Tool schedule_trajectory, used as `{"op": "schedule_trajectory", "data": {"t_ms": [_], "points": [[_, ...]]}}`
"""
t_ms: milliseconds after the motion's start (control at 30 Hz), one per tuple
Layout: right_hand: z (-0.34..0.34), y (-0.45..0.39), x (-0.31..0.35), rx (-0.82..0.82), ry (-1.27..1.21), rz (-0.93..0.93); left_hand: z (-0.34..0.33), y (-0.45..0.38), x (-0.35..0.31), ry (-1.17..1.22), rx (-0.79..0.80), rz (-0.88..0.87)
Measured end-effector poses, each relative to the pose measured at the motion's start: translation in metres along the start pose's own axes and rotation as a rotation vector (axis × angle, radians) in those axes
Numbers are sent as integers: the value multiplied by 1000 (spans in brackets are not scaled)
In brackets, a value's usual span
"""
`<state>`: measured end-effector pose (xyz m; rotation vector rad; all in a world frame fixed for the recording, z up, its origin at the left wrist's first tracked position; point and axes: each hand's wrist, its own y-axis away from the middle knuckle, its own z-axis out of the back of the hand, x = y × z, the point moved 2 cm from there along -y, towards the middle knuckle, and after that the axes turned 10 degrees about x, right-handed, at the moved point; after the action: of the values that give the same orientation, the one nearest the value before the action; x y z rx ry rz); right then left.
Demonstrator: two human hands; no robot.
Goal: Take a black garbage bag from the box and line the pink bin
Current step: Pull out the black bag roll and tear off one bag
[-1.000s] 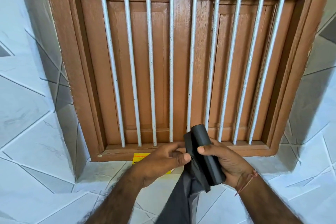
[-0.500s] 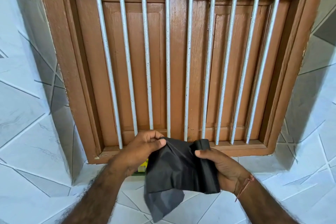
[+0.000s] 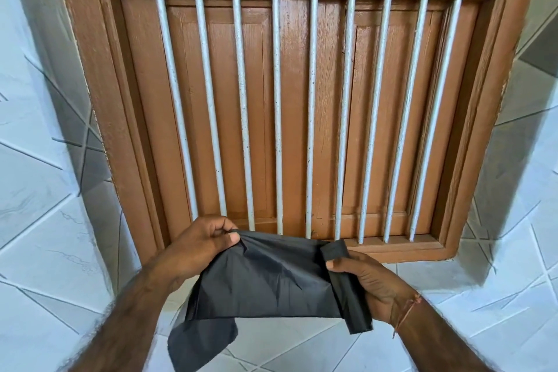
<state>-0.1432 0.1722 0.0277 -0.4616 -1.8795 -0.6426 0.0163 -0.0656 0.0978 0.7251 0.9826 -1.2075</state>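
head camera is looking down at tiled wall on the left, lying bare beside the brown window frame. left hand is pinching, thumb and fingers together, the top corner of the black garbage bag, which is stretching flat across open space below the white bars. its lower corner is drooping. right hand is clamping the bag's rolled part. both forearms are getting cut off at the bottom edge.
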Motion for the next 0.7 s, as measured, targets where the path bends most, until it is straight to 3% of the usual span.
{"op": "schedule_trajectory", "data": {"t_ms": [267, 400, 533, 700], "points": [[6, -3, 7, -103, -44, -52, 8, 9, 13, -129, 111, 129], [4, -3, 4, -73, -151, -2, 8, 9, 16, -134, 74, 136], [3, -4, -7, -22, -70, -75, 11, 9, 16, -136, 54, 123], [9, -6, -8, -120, -46, -110, 16, 10, 14, -161, 67, 124]]}}
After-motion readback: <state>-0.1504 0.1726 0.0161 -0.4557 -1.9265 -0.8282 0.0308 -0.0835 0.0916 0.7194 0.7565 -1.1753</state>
